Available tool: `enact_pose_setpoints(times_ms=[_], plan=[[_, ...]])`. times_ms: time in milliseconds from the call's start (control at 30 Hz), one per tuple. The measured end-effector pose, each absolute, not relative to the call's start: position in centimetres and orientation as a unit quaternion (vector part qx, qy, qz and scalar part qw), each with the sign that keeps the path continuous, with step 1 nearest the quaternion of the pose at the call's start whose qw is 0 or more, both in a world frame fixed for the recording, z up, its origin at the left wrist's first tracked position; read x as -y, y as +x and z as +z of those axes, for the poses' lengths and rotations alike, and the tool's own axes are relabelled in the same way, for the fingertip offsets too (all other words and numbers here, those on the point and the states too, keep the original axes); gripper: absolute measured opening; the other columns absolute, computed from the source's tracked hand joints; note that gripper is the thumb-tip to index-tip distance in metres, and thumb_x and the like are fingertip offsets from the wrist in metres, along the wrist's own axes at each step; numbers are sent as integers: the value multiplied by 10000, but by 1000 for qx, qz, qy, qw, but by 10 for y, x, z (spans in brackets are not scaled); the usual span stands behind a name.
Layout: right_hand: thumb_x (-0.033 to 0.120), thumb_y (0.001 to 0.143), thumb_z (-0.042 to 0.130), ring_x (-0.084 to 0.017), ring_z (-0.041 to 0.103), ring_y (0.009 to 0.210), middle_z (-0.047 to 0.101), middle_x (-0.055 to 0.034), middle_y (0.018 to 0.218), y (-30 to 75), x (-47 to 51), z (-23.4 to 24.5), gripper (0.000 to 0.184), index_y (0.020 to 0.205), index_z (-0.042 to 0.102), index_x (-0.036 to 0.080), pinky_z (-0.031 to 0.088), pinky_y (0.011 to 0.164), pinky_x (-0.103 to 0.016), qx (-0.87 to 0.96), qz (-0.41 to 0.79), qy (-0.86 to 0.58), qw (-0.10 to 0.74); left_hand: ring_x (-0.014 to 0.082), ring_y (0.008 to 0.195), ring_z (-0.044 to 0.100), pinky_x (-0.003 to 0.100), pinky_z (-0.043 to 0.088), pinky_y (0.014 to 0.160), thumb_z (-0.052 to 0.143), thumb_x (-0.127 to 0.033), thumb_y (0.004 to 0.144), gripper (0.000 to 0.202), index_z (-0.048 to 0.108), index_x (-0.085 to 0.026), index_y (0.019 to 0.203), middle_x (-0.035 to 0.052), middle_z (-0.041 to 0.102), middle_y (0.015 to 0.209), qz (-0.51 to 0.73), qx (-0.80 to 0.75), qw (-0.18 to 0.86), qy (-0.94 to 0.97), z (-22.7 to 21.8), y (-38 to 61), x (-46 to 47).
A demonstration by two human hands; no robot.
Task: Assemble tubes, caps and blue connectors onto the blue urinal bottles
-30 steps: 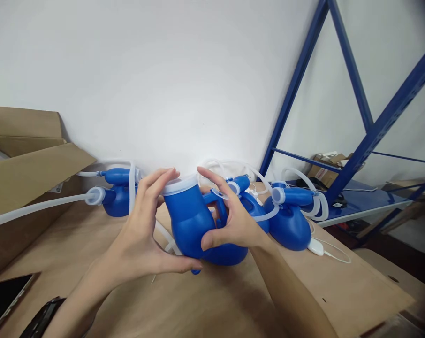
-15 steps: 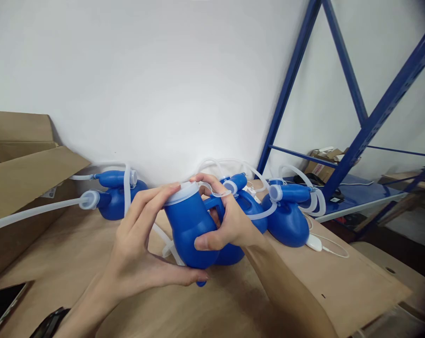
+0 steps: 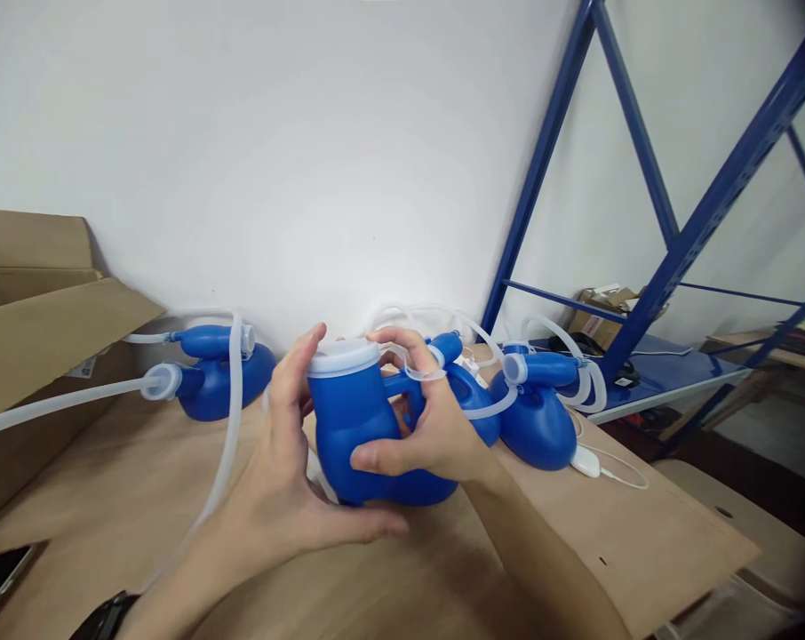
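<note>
Between my two hands, a blue plastic urinal bottle (image 3: 349,400) stands nearly upright with a white cap on its mouth. My right hand (image 3: 422,427) holds it from the right, thumb on the body and fingers reaching behind the handle to the cap's edge. Cupped round the left side is my left hand (image 3: 282,462), thumb along the bottom and fingertips partly hidden behind the bottle. A clear strap hangs by the right fingers. Just behind, another blue urinal bottle (image 3: 473,400) is partly covered by my right hand.
More blue bottles with white hoses stand at left (image 3: 209,387) and right (image 3: 539,427) on the wooden table (image 3: 642,542). An open cardboard box (image 3: 62,338) is at far left. A phone (image 3: 3,578) lies at lower left. A blue metal shelf (image 3: 682,360) stands right.
The bottle has turned from tilted to nearly upright. My left fingers have come off the cap's top and moved to its left side. The view has shifted slightly right.
</note>
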State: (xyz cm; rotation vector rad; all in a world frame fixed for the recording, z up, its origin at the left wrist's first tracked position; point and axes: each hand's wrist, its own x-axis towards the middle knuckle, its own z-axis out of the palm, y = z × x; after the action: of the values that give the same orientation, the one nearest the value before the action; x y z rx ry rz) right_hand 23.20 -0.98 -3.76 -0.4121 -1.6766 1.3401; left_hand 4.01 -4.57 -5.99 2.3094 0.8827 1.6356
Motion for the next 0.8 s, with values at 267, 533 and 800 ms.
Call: enact_pose_setpoints(times_ms=[267,533,800], plan=[[575,962,665,-235,664,1166,678,-86,1286,247,2,-27,432,1270,705,274,633,815,-310,722,411,-175,528,481,1495,375,591,623,1006,892,-292,680,1209,179,-451,1643,61,247,1712,566,-296,17,769,-48,20,38],[280,903,802,-174,779,849,817,-6,963,244,-2,-33,61,962,819,275,675,731,-294,728,275,-136,613,447,1315,578,435,709,589,767,-199,711,1139,175,-445,1652,60,274,1701,562,-269,63,780,-44,16,45],[325,911,803,-164,780,742,819,5,837,221,2,-49,64,900,810,263,652,683,-279,644,198,-151,723,429,1442,477,628,589,1065,748,-210,706,1096,226,-436,1643,41,362,1669,562,-291,33,774,-50,27,47]])
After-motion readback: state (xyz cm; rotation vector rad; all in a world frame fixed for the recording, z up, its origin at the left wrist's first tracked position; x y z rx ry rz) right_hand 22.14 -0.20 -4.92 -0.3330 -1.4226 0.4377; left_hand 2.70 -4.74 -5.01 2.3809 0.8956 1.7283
